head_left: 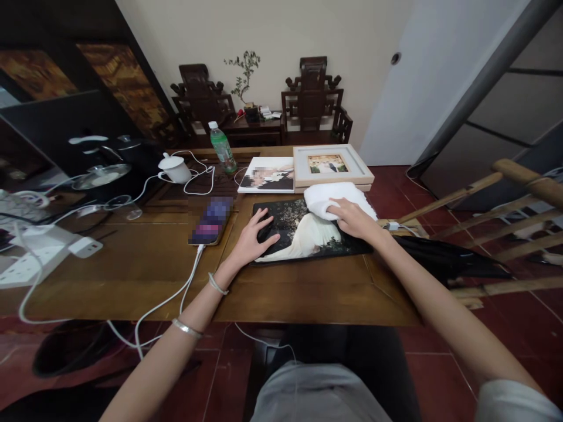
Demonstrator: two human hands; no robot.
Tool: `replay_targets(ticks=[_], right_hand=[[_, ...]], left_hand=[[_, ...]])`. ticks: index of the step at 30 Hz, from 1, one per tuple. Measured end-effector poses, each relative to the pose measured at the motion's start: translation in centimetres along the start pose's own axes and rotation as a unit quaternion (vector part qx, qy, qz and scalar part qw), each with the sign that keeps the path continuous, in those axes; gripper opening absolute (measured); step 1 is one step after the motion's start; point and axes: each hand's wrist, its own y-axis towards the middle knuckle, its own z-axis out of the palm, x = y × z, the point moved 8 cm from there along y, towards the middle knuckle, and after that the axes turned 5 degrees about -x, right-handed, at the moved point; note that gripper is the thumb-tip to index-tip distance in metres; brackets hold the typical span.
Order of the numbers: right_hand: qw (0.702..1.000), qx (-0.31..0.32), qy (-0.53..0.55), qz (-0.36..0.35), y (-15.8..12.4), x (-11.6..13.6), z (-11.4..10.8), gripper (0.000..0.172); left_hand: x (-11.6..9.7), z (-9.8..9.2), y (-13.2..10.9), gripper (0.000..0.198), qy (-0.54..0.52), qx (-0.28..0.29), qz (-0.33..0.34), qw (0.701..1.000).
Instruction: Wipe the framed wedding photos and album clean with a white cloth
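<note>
A dark photo panel [290, 234] showing a long white dress lies flat on the wooden table. My left hand [255, 236] rests on its left edge, fingers spread apart. A folded white towel [347, 196] is in my right hand [349, 218], pressed against the panel's upper right part and covering that corner. Just behind the panel are a framed photo [328, 165] in a light wood frame and a smaller white-edged photo panel [269, 176]. A phone [212, 221] with a charging cable plugged in lies to the left of my left hand.
A green-labelled bottle [223, 147] and a lidded white cup [175, 169] stand toward the back left. White cables [165, 302] run across the table to a power strip [33, 258]. A wooden rack [497, 217] stands off the table's right edge, near a black bag-like item [444, 258].
</note>
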Motion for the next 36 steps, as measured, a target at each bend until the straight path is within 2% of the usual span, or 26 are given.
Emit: replay_targets(ticks=[3, 5, 11, 14, 17, 22, 25, 32, 36], right_hand=[[1.0, 0.003, -0.014, 0.006, 0.3, 0.4, 0.1, 0.054], [1.0, 0.006, -0.013, 0.0, -0.5, 1.3, 0.1, 0.054], [0.998, 0.007, 0.022, -0.055, -6.0, 6.3, -1.2, 0.049], [0.997, 0.01, 0.04, -0.069, -7.9, 7.8, -2.0, 0.049], [0.998, 0.01, 0.04, -0.052, -7.9, 7.1, -2.3, 0.048], [1.0, 0.005, 0.013, 0.019, -5.1, 3.2, -2.2, 0.049], [0.999, 0.027, 0.013, 0.041, -4.1, 2.1, -2.1, 0.049], [0.999, 0.013, 0.012, 0.034, -4.7, 2.5, -1.8, 0.053], [1.0, 0.006, 0.011, 0.012, -6.1, 4.2, -1.7, 0.052]], left_hand=[[0.4, 0.0, 0.3, 0.054, -0.001, -0.001, 0.003, 1.0], [0.4, -0.1, 0.5, 0.052, -0.004, -0.003, 0.006, 1.0], [-0.3, -0.6, 0.6, 0.051, 0.001, -0.025, 0.01, 1.0], [-0.4, -0.7, 0.6, 0.05, 0.006, -0.028, 0.013, 1.0], [-0.3, -0.7, 0.6, 0.05, 0.009, -0.027, 0.013, 1.0], [-0.3, -0.9, 0.6, 0.05, 0.004, -0.026, 0.013, 1.0], [-0.4, -1.1, 0.7, 0.046, 0.0, -0.029, 0.001, 1.0], [-0.1, -0.4, 0.7, 0.045, -0.004, -0.017, -0.001, 1.0], [0.6, 0.2, 0.5, 0.054, 0.012, 0.005, -0.007, 1.0]])
